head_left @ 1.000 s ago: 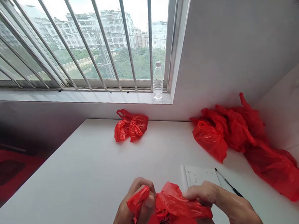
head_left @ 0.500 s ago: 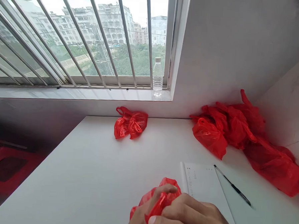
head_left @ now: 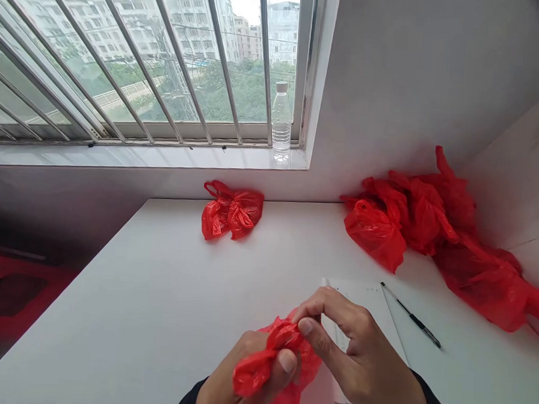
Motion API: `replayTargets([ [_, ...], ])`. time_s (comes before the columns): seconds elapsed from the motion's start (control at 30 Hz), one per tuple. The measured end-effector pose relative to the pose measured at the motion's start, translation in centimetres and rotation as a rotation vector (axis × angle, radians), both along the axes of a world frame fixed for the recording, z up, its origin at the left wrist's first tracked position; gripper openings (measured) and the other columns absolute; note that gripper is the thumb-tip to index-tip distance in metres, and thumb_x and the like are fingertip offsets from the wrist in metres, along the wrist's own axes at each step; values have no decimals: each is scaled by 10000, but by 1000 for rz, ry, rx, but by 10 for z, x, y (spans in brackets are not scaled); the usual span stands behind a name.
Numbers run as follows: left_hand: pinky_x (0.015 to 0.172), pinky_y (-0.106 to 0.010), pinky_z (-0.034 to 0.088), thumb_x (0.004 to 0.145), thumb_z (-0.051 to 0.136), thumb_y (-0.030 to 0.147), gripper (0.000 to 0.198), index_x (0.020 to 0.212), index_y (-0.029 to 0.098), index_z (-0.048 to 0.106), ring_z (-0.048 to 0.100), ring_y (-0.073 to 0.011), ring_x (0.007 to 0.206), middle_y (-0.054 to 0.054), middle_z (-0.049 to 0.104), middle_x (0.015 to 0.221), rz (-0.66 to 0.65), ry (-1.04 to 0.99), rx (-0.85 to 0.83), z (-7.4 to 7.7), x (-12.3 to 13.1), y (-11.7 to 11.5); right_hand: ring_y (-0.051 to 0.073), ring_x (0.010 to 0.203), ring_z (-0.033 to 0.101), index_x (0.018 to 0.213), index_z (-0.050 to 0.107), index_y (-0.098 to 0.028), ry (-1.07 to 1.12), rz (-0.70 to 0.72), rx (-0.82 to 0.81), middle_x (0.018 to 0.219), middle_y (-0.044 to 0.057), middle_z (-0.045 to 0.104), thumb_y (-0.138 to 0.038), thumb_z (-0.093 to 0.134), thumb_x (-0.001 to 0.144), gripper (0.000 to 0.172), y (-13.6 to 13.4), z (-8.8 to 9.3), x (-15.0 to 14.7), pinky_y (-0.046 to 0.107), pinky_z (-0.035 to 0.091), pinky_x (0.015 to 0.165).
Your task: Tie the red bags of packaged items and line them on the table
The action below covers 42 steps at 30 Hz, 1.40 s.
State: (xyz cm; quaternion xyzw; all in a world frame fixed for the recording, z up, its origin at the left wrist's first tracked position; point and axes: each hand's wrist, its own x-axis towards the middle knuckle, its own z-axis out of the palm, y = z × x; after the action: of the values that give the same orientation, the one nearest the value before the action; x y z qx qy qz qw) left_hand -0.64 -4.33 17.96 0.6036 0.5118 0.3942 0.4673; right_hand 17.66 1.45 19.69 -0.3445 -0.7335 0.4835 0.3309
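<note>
A crumpled red plastic bag is between my two hands, over the near part of the white table. My left hand is closed round its gathered middle, with the thumb on top and a bunched end sticking out to the left. With thumb and forefinger, my right hand pinches the bag's upper right edge. Part of the bag hangs down below the left hand. My right hand covers much of the notebook, whose page bears some writing.
A black pen lies right of the notebook. One knotted red bag sits at the table's back edge; a heap of red bags fills the right corner. A clear bottle stands on the sill by the barred window.
Both hands have come up further into view. The right hand has shifted from gripping over the bag to pinching its upper edge. The whole view has tilted slightly down.
</note>
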Motion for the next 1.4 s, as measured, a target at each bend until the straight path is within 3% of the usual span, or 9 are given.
replayTargets([
  [0.2, 597, -227, 441, 982, 477, 542, 354, 1003, 236, 652, 489, -113, 596, 25, 576, 669, 134, -494, -465, -2, -8, 10, 146, 833, 602, 935, 582, -253, 29, -52, -137, 903, -9, 620, -331, 447, 1023, 179, 1, -9, 0, 283, 477, 753],
  [0.43, 691, -261, 487, 977, 534, 475, 336, 912, 194, 707, 566, -142, 703, -9, 607, 769, 74, -454, -403, -2, -19, 17, 152, 875, 605, 925, 563, -257, 50, 67, -101, 932, -18, 624, -235, 561, 927, 22, -4, -16, -4, 287, 481, 805],
  [0.63, 725, -262, 492, 998, 488, 484, 368, 981, 189, 707, 590, -141, 707, -17, 635, 773, 39, -439, -470, -6, -23, 18, 135, 799, 591, 931, 588, -265, 117, -21, 12, 845, -30, 613, -192, 565, 920, 77, -10, -24, -11, 260, 482, 761],
  [0.77, 605, -259, 470, 1021, 389, 488, 411, 951, 185, 657, 570, -123, 573, -10, 613, 671, -15, -542, -523, -6, -24, 18, 162, 909, 621, 842, 591, -269, 27, -7, 48, 1003, -13, 615, -46, 593, 737, 247, -20, -29, -9, 284, 501, 857],
  [0.93, 650, -245, 447, 902, 672, 392, 231, 846, 171, 635, 541, -116, 659, -3, 596, 731, -63, -533, -418, -12, -31, 17, 251, 1229, 546, 1000, 604, -287, 8, 59, 35, 1298, 47, 552, -235, 640, 855, 158, -17, -35, -10, 385, 474, 1023],
  [1.03, 643, -216, 423, 885, 711, 330, 182, 858, 168, 633, 485, -87, 644, 18, 577, 735, -92, -467, -343, -13, -33, 15, 258, 1322, 487, 1288, 515, -308, 22, 135, -41, 1375, 68, 538, -385, 630, 918, 395, -8, -39, -14, 413, 428, 1083],
  [1.2, 663, -246, 484, 914, 664, 303, 146, 1020, 223, 603, 572, -124, 727, -12, 636, 891, -32, -317, -191, -17, -28, 8, 203, 991, 632, 1251, 555, -260, -21, 110, -178, 1042, 35, 668, -451, 497, 1001, 320, -2, -51, -20, 349, 488, 913],
  [1.3, 625, -210, 448, 915, 634, 166, 132, 1020, 245, 619, 548, -108, 699, 10, 624, 852, 91, -156, -19, -29, -22, 4, 158, 726, 578, 1202, 594, -234, -9, 110, -255, 828, 0, 633, -434, 360, 1051, 343, -1, -58, -21, 292, 470, 693],
  [1.4, 684, -210, 459, 909, 583, 45, 269, 1026, 277, 653, 591, -117, 788, 5, 639, 925, 162, -16, 185, -43, -17, 0, 141, 653, 513, 1262, 574, -224, -21, 157, -296, 747, -27, 569, -393, 350, 1056, 347, 4, -64, -22, 287, 438, 665],
])
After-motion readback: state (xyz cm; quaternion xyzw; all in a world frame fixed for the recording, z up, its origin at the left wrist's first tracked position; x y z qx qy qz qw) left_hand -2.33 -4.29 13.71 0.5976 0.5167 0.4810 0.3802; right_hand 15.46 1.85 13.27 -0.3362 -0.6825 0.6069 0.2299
